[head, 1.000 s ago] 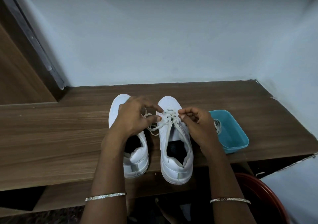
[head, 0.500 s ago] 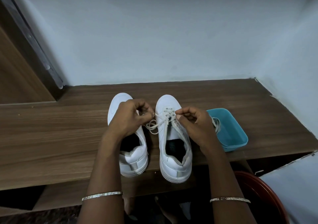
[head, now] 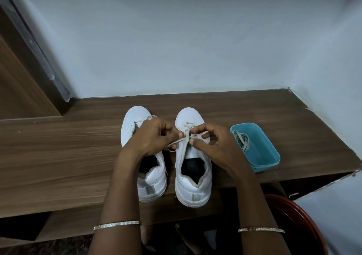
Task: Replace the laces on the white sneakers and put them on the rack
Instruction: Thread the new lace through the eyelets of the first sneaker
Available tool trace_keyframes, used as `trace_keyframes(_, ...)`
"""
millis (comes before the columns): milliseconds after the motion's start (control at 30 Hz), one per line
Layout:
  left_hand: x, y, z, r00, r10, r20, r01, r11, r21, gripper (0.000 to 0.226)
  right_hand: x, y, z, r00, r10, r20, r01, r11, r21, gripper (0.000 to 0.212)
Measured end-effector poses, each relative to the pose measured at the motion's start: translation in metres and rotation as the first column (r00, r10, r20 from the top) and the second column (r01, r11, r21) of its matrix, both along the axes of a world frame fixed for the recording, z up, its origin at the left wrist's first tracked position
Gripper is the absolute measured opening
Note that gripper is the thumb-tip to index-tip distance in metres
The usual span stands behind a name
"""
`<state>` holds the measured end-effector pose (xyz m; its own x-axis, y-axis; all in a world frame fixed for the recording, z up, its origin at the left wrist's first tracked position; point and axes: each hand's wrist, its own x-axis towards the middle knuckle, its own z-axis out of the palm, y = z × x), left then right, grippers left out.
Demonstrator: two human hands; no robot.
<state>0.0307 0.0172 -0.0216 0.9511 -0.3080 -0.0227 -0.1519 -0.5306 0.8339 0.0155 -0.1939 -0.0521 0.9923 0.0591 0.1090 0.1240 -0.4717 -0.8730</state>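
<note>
On the long brown laminate shelf [head: 68,157], streaked with straight wood grain, working in the head view over two smooth white shoes standing side by side, rounded toes pointing at the far wall and heels sitting by the near edge. Pinching a flat, pale lace [head: 186,140] between the thumb and forefinger of the left hand [head: 154,137], fingers curled, just above the gap between the shoes. Gripping the same lace with the right hand [head: 213,147] too, thumb and forefinger nipping it over the eyelets of the right sneaker [head: 193,186], the other fingers bending loosely behind. Letting a thin strand of that lace trail out below the left fingers, beside the shoe's dark oval opening. Covering the middle of the left sneaker [head: 133,121] with the left hand, leaving only its smooth toe cap and padded heel collar showing. Wearing a slim, glittering metal bangle [head: 117,224] on each forearm. Sharing the shelf with a rectangular teal plastic tub [head: 262,162], round-cornered and thin-walled, just right of the right sneaker and apart from it, holding a coil [head: 242,140] of flat greyish laces in its far left corner. Facing a matte, pale blue wall [head: 176,39] folding into a corner at the far right. Catching, at the near right below the shelf, the curved glossy rim of a dark red basin [head: 293,215].
</note>
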Motion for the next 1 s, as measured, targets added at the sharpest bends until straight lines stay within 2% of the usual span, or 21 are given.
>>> trace_keyframes(100, 0.0, -0.002, 0.0, 0.997, -0.003, -0.083, 0.002, 1.0, -0.004, 0.02, -0.002, 0.0, 0.004, 0.997, 0.072, 0.025, -0.07, 0.996, -0.063, 0.037)
trace_keyframes(200, 0.003, -0.002, -0.003, 0.99, 0.018, -0.142, -0.022, 0.999, -0.033, 0.021, -0.002, 0.002, 0.004, 0.999, 0.023, 0.038, -0.018, 0.994, -0.105, 0.042)
trace_keyframes(267, 0.003, -0.002, -0.003, 0.987, 0.021, -0.156, -0.026, 0.999, -0.029, 0.015, -0.001, 0.004, 0.001, 0.998, -0.009, 0.068, 0.017, 0.992, -0.125, 0.037)
trace_keyframes(367, 0.002, -0.006, -0.001, 0.994, 0.023, -0.105, -0.022, 1.0, 0.02, 0.003, -0.001, 0.005, 0.0, 0.992, -0.015, 0.124, 0.034, 0.989, -0.147, 0.026)
trace_keyframes(500, -0.001, -0.007, 0.003, 0.999, 0.033, 0.021, -0.034, 0.999, 0.025, 0.012, -0.003, 0.007, 0.0, 0.977, -0.005, 0.212, 0.04, 0.986, -0.162, 0.025)
trace_keyframes(667, -0.004, -0.003, 0.008, 0.995, -0.038, 0.088, 0.029, 0.994, 0.105, 0.017, -0.002, 0.007, -0.004, 0.963, 0.032, 0.269, 0.028, 0.976, -0.218, 0.028)
trace_keyframes(900, -0.01, 0.009, 0.024, 0.992, -0.084, -0.099, 0.109, 0.954, 0.28, 0.013, -0.001, 0.008, -0.004, 0.968, 0.032, 0.247, 0.025, 0.975, -0.222, 0.029)
trace_keyframes(1000, -0.013, 0.01, 0.029, 0.987, -0.083, -0.138, 0.12, 0.95, 0.287, 0.013, -0.001, 0.008, -0.004, 0.969, 0.011, 0.247, 0.038, 0.98, -0.196, 0.029)
